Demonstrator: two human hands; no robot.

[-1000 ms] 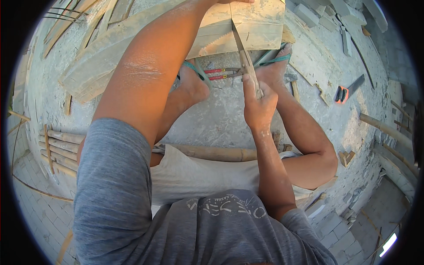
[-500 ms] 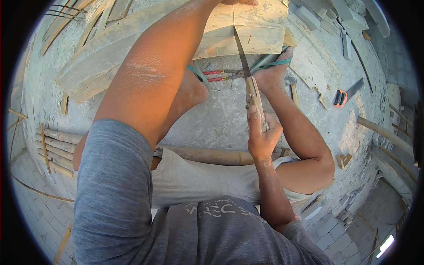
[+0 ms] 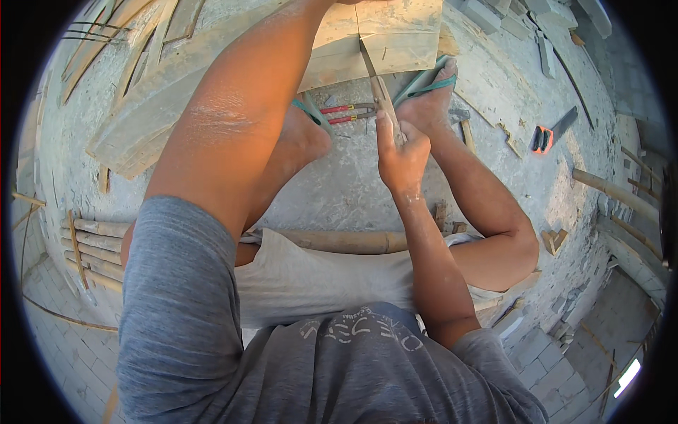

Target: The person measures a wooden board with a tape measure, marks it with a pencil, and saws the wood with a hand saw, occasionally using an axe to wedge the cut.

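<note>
My right hand point(image 3: 403, 157) grips the wooden handle of a handsaw point(image 3: 369, 61). The dark blade meets a pale, weathered board point(image 3: 406, 39) along a thin dark line running up to its far edge. My left hand point(image 3: 353, 2) is at that far edge of the board, mostly cut off by the top of the picture, so its fingers are hard to make out. Below the board, between my sandalled feet, lie red-handled cutters point(image 3: 339, 113), partly behind the saw.
A second saw with an orange-and-black handle point(image 3: 542, 139) lies right. Long planks point(image 3: 123, 152) lie upper left, bamboo poles point(image 3: 95, 230) left and under me, pale blocks point(image 3: 484, 15) upper right. A loose wooden offcut point(image 3: 554, 240) sits by my right knee.
My right hand drew the saw back toward me half a second ago and has since pushed it forward. The board appears slightly higher and further left in the view.
</note>
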